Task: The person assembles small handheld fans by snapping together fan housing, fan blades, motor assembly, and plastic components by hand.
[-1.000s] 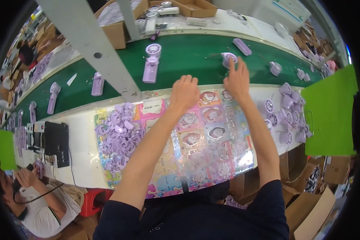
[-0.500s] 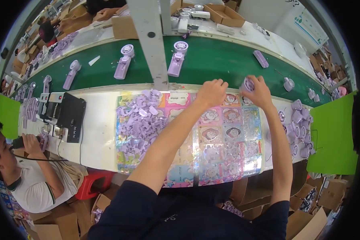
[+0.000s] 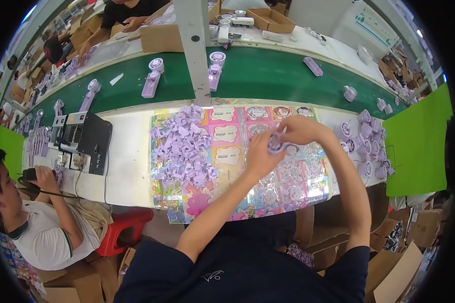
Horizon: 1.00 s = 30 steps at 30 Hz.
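Note:
A light purple round fan head (image 3: 275,144) is held above the colourful printed sheets (image 3: 226,133) on the bench. My left hand (image 3: 261,157) grips it from the left, fingers closed against its side. On its right, my right hand (image 3: 299,129) pinches the upper rim; part of the fan head is hidden by the fingers. Left of my hands, a heap of small purple plastic parts (image 3: 183,146) covers part of the sheets. A group of purple fan heads (image 3: 367,139) lies on the bench to the right.
Beyond the bench runs a green conveyor belt (image 3: 268,70) carrying purple handheld fans (image 3: 151,81). A metal post (image 3: 193,50) stands at its near edge. A black machine (image 3: 88,141) sits to the left, near a seated person (image 3: 40,222). Green panels flank the bench.
My right hand has brought the fan head from the bench's far edge nearer to me and leftward. My left hand has come down from the far edge to meet it and now grips it too.

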Available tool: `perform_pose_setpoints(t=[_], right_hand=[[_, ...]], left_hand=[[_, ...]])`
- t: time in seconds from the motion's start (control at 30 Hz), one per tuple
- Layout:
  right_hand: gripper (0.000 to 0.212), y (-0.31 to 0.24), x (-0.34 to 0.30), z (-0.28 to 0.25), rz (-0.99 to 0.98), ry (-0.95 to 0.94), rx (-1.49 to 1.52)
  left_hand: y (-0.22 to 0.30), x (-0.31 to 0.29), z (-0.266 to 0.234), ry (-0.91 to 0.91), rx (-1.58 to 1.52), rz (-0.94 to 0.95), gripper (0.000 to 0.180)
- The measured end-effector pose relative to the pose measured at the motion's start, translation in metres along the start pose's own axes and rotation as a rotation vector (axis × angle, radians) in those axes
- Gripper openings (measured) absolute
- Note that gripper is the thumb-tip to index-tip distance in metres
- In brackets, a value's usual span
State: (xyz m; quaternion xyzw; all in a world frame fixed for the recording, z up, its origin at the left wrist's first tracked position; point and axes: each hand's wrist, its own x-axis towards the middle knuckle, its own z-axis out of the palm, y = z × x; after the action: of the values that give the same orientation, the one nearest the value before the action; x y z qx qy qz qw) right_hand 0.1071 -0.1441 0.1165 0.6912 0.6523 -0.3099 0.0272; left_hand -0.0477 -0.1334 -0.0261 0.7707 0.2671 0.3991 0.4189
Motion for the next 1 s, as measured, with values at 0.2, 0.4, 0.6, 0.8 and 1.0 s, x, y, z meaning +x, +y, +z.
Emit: perform_pose_setpoints(t=[0.2, 0.4, 0.6, 0.8, 1.0], right_hand=[[0.035, -0.077, 0.061, 0.018, -0.295, 0.402, 0.077], [0.027, -0.129, 0.136, 0.085, -0.289, 0.579, 0.077], [0.029, -0.114, 0.142, 0.089, -0.246, 0.551, 0.197], [0.032, -0.063, 0.070, 0.050, -0.297, 0.467, 0.755], [0.024, 0.038, 0.007, 0.086, -0.162, 0.627, 0.804]], left_hand=[[-0.001, -0.045, -0.037, -0.108, -0.002, 0.161, 0.060], [-0.002, -0.035, -0.035, -0.238, -0.024, 0.116, 0.050], [-0.001, -0.037, -0.032, -0.187, -0.090, 0.088, 0.054], [0.002, -0.038, -0.040, -0.066, -0.069, 0.093, 0.056], [0.004, -0.035, -0.041, 0.018, -0.168, 0.066, 0.056]])
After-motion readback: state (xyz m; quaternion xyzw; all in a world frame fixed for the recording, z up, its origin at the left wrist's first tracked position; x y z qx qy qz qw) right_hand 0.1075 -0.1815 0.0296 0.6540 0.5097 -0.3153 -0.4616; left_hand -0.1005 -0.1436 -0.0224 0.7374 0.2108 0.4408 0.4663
